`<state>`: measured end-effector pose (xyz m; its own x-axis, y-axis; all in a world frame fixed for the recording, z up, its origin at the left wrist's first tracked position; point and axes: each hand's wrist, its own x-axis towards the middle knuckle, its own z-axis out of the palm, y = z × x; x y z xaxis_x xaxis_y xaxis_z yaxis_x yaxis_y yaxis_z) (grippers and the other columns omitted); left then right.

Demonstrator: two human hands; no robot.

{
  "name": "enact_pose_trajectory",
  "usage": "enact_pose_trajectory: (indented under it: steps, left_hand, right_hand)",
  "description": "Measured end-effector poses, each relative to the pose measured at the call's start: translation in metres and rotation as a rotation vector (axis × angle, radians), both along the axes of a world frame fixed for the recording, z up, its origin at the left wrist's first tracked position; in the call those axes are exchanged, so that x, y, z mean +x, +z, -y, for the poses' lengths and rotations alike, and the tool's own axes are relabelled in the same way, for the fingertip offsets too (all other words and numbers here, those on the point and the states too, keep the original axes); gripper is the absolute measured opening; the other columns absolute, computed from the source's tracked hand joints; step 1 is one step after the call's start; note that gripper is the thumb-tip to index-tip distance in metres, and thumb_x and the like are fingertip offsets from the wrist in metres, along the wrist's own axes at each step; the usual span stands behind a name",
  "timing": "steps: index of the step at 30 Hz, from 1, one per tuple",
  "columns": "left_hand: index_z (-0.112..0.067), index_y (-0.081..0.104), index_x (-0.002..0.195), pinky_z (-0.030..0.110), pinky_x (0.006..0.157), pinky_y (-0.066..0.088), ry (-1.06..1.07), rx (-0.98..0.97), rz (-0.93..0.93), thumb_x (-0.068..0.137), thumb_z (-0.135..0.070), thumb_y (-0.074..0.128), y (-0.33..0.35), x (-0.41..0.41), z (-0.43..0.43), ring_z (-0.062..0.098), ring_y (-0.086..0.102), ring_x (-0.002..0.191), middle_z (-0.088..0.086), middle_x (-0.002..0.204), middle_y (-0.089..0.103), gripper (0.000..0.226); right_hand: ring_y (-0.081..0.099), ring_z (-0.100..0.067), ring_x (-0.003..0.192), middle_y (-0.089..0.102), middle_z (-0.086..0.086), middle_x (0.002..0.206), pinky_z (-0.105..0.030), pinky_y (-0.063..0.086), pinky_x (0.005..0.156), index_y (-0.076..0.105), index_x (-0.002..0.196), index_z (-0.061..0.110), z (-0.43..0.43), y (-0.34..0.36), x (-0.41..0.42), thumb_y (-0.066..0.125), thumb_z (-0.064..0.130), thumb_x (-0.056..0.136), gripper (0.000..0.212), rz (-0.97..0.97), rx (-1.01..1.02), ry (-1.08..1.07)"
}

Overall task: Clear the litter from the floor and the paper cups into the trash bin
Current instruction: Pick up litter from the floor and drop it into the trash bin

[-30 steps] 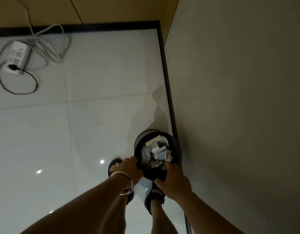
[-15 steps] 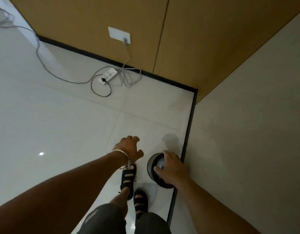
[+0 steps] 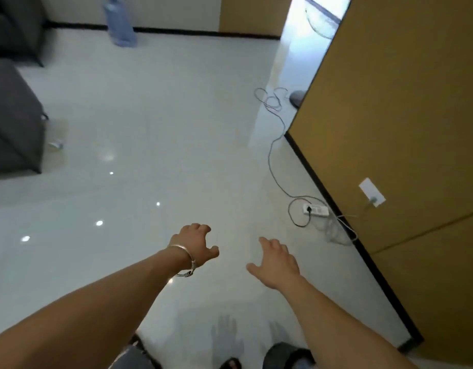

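Head view: left hand (image 3: 196, 245) and right hand (image 3: 276, 262) spread, empty — I'd scan floor (image 3: 163, 134) toward small litter (image 3: 55, 145) by sofa (image 3: 11, 123).

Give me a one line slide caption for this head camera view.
Both hands, left hand and right hand, hover empty and open over the glossy white floor, trash bin at the feet.

Glossy white tiled floor (image 3: 163, 123) bordered by black skirting. Ochre panelled wall (image 3: 406, 107) at right, bearing a white socket (image 3: 372, 192); grey sofa (image 3: 11, 123) at far left. Daylight enters through a far doorway (image 3: 307, 25).
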<state>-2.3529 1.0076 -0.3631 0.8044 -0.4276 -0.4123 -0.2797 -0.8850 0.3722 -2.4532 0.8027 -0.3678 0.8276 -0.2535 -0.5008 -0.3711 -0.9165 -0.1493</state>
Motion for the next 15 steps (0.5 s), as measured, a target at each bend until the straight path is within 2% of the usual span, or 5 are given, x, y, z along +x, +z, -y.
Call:
enact_pose_trajectory:
  steps: [7,11,15]
  left_hand:
    - [-0.025,0.037,0.141,0.040,0.102,0.039,0.449,0.041,0.049,0.081,-0.056,0.052,0.025,0.053,-0.279,0.021,0.037,0.131,-0.001,0.143,0.040,0.069]
    - [-0.024,0.038,0.139,0.039,0.097,0.040,0.734,0.066,0.078,0.081,-0.054,0.053,0.045,0.048,-0.431,0.023,0.040,0.127,0.001,0.140,0.042,0.068]
    - [-0.025,0.037,0.140,0.039,0.097,0.039,0.907,0.095,0.113,0.081,-0.054,0.052,0.058,0.033,-0.539,0.022,0.039,0.128,0.001,0.141,0.041,0.067]
  right_hand:
    - [0.030,-0.026,0.137,0.028,-0.004,0.153,-0.042,0.035,0.107,0.019,0.153,0.024,-0.238,0.032,0.149,0.050,0.062,0.087,0.082,0.075,-0.002,0.396]
    - [0.031,-0.024,0.137,0.028,-0.002,0.152,-0.041,0.036,0.107,0.022,0.152,0.024,-0.390,0.039,0.190,0.052,0.063,0.086,0.083,0.088,0.085,0.601]
    - [0.032,-0.023,0.136,0.031,-0.001,0.151,-0.039,0.037,0.105,0.024,0.152,0.024,-0.521,0.047,0.221,0.052,0.063,0.085,0.082,0.098,0.112,0.819]
